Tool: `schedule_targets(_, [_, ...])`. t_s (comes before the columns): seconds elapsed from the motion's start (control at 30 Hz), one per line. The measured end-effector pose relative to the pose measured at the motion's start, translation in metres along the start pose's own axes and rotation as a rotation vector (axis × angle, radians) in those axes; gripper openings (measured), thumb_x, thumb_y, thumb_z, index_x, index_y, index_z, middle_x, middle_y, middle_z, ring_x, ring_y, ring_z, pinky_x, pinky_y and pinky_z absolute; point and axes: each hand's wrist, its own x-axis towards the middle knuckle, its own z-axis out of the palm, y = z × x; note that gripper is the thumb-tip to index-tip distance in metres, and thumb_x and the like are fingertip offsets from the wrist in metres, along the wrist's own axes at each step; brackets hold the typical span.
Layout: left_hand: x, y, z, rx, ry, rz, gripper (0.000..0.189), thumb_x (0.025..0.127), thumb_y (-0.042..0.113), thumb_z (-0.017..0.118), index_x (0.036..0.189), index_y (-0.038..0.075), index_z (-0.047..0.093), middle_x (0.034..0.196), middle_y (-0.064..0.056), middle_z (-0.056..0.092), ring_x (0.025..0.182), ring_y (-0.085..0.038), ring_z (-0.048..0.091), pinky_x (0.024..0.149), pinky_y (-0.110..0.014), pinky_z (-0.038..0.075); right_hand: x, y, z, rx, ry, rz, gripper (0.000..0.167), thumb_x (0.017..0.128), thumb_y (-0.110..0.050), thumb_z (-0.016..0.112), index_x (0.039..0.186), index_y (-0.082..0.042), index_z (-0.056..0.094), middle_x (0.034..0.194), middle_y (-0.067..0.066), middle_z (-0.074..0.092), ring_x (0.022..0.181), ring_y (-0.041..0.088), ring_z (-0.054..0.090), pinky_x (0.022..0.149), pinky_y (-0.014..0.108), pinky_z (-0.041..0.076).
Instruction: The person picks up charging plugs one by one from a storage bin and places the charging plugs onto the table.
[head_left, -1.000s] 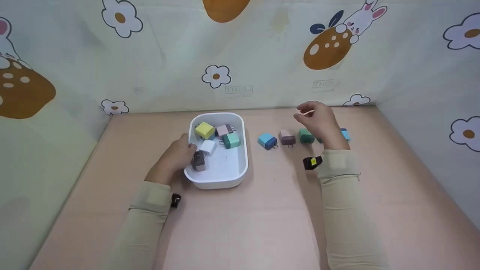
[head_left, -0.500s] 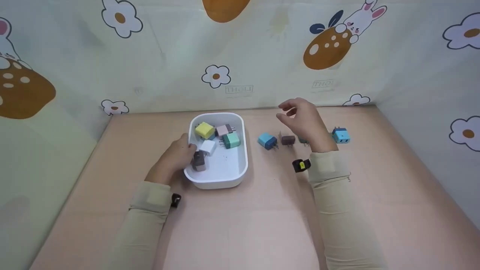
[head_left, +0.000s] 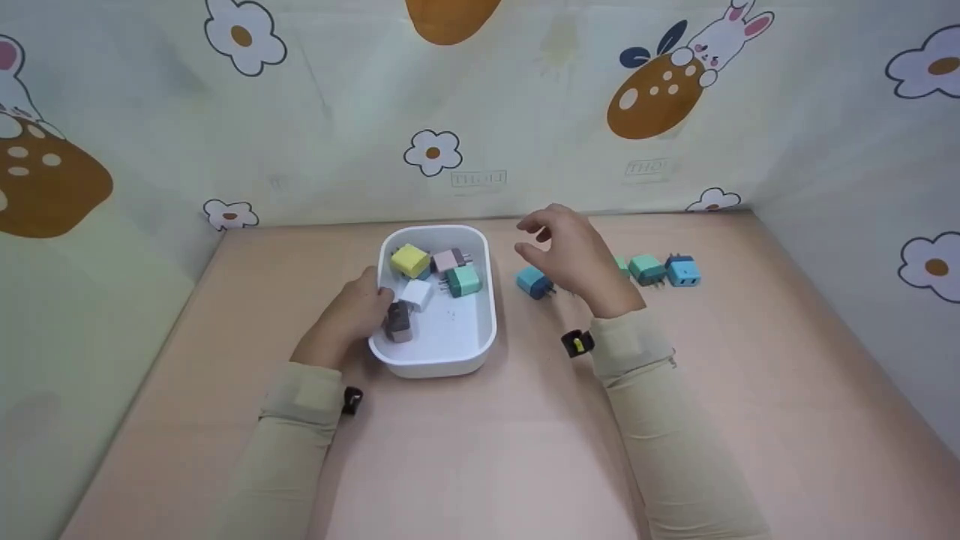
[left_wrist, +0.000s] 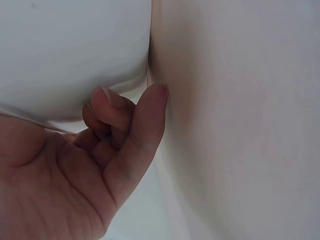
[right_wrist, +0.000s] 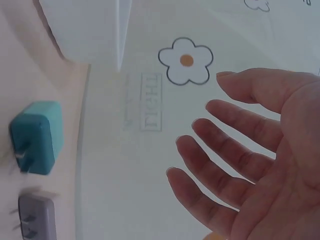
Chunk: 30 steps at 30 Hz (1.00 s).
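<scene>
At the left side of a white plastic tray, my left hand grips the wall, thumb over the rim and fingers curled outside in the left wrist view. Inside lie several plug chargers: a yellow one, a pink-and-grey one, a green one, a white one and a dark grey one. My right hand hovers over the table right of the tray, fingers apart and holding nothing. Nearest it is a blue charger, also beside a purple-grey charger in the right wrist view.
Further right stand a green charger and a light-blue charger. My right hand partly hides the row. A patterned backdrop rises behind the pinkish tabletop.
My right hand has moved left, from above the right part of the charger row to near the blue charger. My left hand and the tray have stayed put.
</scene>
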Motion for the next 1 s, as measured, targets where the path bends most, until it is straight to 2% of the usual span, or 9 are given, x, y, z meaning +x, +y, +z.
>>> schedule_targets(0.17, [-0.001,0.0,0.0,-0.003,0.002,-0.007,0.057,0.114,0.024,0.033,0.162,-0.004,0.023,0.134,-0.023,0.058,0.111,-0.032,0.061,0.094,-0.043,0.056,-0.001,-0.009,0.012,-0.03,-0.027,-0.043,0.033,0.1,-0.024,0.076,0.131,-0.012,0.074,0.126,0.004,0.067,0.118,0.026,0.064,0.097,0.04,0.057])
schedule_targets(0.4, [-0.001,0.001,0.001,-0.014,-0.008,-0.026,0.057,0.115,0.024,0.033,0.164,-0.003,0.021,0.127,-0.022,0.06,0.105,-0.03,0.064,0.09,-0.041,0.058,-0.004,-0.02,0.027,-0.034,-0.082,-0.063,0.034,0.099,-0.024,0.078,0.132,-0.015,0.073,0.128,0.0,0.065,0.119,0.022,0.062,0.098,0.036,0.057])
schedule_targets(0.67, [-0.003,0.001,0.003,-0.032,0.003,-0.031,0.058,0.115,0.024,0.033,0.165,-0.001,0.021,0.134,-0.021,0.059,0.112,-0.032,0.063,0.099,-0.045,0.056,-0.009,-0.031,0.053,-0.066,-0.143,-0.208,0.035,0.098,-0.023,0.08,0.132,-0.015,0.074,0.128,-0.002,0.064,0.121,0.018,0.062,0.108,0.036,0.054])
schedule_targets(0.77, [-0.004,0.001,0.003,-0.038,0.008,-0.027,0.058,0.115,0.024,0.033,0.165,-0.001,0.021,0.134,-0.022,0.059,0.112,-0.032,0.063,0.099,-0.046,0.057,-0.011,-0.033,0.064,-0.067,-0.161,-0.271,0.036,0.098,-0.02,0.08,0.133,-0.014,0.074,0.129,0.001,0.064,0.124,0.02,0.063,0.111,0.037,0.052])
schedule_targets(0.87, [-0.003,0.0,0.003,-0.024,0.012,-0.009,0.057,0.114,0.023,0.032,0.164,-0.003,0.022,0.136,-0.024,0.058,0.113,-0.033,0.062,0.1,-0.047,0.056,-0.013,-0.035,0.075,-0.082,-0.187,-0.31,0.039,0.098,-0.02,0.079,0.136,-0.013,0.072,0.134,0.004,0.063,0.13,0.023,0.061,0.112,0.038,0.051])
schedule_targets(1.0, [-0.003,-0.001,0.003,-0.008,0.011,0.003,0.057,0.113,0.022,0.032,0.162,-0.006,0.023,0.137,-0.026,0.056,0.117,-0.035,0.059,0.101,-0.047,0.054,-0.015,-0.035,0.087,-0.112,-0.22,-0.299,0.047,0.098,-0.02,0.079,0.143,-0.013,0.068,0.149,0.006,0.057,0.143,0.024,0.053,0.116,0.038,0.047])
